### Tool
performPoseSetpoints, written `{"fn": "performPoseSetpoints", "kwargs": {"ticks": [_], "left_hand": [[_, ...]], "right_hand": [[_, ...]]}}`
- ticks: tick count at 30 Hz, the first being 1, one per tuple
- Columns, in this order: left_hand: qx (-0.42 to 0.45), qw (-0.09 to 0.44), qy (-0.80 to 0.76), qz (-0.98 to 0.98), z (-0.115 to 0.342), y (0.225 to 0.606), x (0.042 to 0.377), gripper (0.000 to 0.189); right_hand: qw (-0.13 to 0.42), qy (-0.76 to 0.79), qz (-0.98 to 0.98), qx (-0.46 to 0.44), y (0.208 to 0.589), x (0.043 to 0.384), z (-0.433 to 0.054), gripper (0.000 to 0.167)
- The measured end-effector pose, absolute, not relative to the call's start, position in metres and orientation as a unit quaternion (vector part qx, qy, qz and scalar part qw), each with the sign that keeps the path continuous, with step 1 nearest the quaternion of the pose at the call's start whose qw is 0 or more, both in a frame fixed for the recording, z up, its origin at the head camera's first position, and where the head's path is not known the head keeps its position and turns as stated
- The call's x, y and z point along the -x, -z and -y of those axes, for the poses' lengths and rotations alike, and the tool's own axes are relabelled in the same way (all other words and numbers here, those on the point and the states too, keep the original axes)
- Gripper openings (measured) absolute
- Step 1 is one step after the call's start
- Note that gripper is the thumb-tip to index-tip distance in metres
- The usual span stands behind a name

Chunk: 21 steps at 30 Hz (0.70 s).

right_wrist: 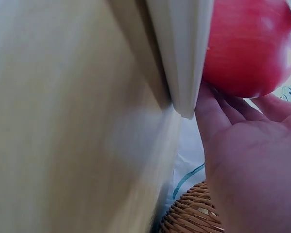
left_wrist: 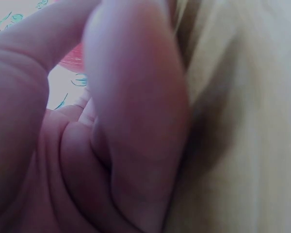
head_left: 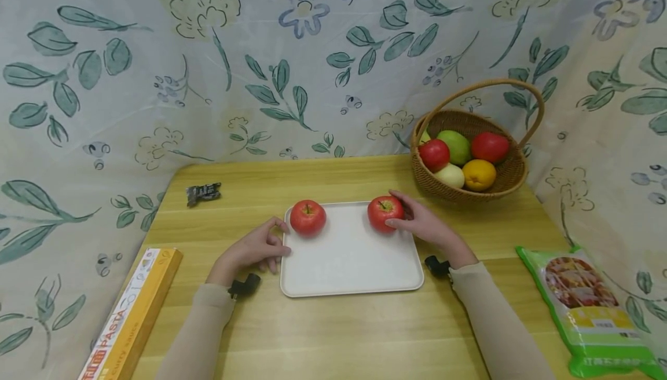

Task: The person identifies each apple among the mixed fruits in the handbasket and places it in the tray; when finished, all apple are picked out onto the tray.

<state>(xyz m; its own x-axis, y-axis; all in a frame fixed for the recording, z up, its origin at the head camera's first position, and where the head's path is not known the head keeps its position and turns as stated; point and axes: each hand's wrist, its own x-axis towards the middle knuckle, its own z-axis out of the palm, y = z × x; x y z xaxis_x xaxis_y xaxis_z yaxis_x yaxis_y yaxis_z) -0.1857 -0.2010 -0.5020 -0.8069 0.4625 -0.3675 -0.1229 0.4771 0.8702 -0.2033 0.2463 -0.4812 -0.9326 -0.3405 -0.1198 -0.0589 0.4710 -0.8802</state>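
A white rectangular tray (head_left: pixel 349 264) lies on the wooden table with two red apples on it. One apple (head_left: pixel 308 218) sits at the tray's far left corner. Around the other apple (head_left: pixel 384 214), at the far right corner, my right hand (head_left: pixel 424 223) curves its thumb and fingers. In the right wrist view, the fingers reach under the side of that red apple (right_wrist: pixel 252 48), close to the tray rim (right_wrist: pixel 182 53). My left hand (head_left: pixel 255 247) is at the tray's left edge, fingers loosely bent and holding nothing; whether the fingertips touch the rim I cannot tell.
A wicker basket (head_left: pixel 469 194) of several fruits stands at the back right. A green food bag (head_left: pixel 594 310) lies at the right, a yellow pasta box (head_left: pixel 132 316) at the left. A small black wrapped packet (head_left: pixel 204 193) is at the back left. A floral curtain (head_left: pixel 292 79) hangs behind.
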Motion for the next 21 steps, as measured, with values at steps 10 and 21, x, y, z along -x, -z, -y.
{"fn": "performPoseSetpoints", "kwargs": {"ticks": [10,21], "left_hand": [[-0.105,0.291,-0.498,-0.81,0.201,0.501,0.185,0.055],[-0.105,0.291,-0.497,-0.811,0.201,0.504,0.186,0.055]], "right_hand": [[0.105,0.506,-0.843,0.15,0.461,0.198,-0.248,0.089],[-0.033,0.503,-0.85,0.153,0.399,0.185,-0.267,0.082]]}}
